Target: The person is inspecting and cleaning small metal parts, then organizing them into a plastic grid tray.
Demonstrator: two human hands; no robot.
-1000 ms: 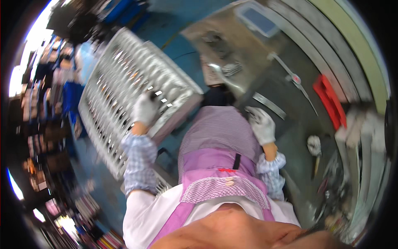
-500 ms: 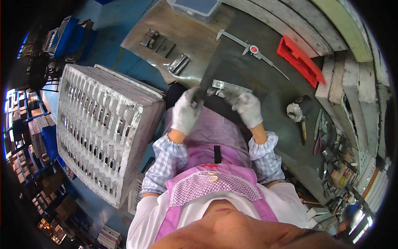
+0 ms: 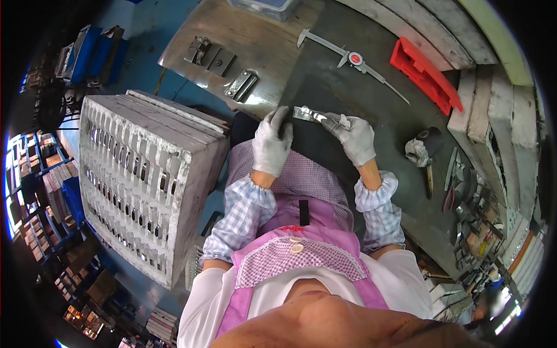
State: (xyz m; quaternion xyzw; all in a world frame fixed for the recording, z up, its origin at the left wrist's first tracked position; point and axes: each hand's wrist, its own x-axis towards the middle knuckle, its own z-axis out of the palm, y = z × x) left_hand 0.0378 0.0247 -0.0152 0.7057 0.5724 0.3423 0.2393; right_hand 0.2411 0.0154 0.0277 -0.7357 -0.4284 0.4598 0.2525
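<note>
Standing at the steel counter (image 3: 255,35), large to small:

- Slotted grey rack (image 3: 148,180), at nine o'clock of the seated person. One second ago the left hand was on it; it is now left alone, well apart from both hands.
- Counter, twelve o'clock, dark mat toward the person.
- Red flat case (image 3: 425,74), two o'clock, untouched.
- Dial caliper (image 3: 354,58), one o'clock, lying flat, unchanged since half a second ago.
- Metal blocks (image 3: 209,56) and clip-like piece (image 3: 242,85), eleven o'clock.
- Left hand (image 3: 271,142), white-gloved, moved from the rack to the counter edge; its grip cannot be read for certain, fingers curled by the strip's near end.
- Right hand (image 3: 355,138), white-gloved, grip closed, fingertips pinching the strip's far end.
- Small bright metal strip (image 3: 307,113), twelve o'clock, between the two hands at the mat's edge.

Judgement: work has passed from the rack to handling this one strip at the counter.
</note>
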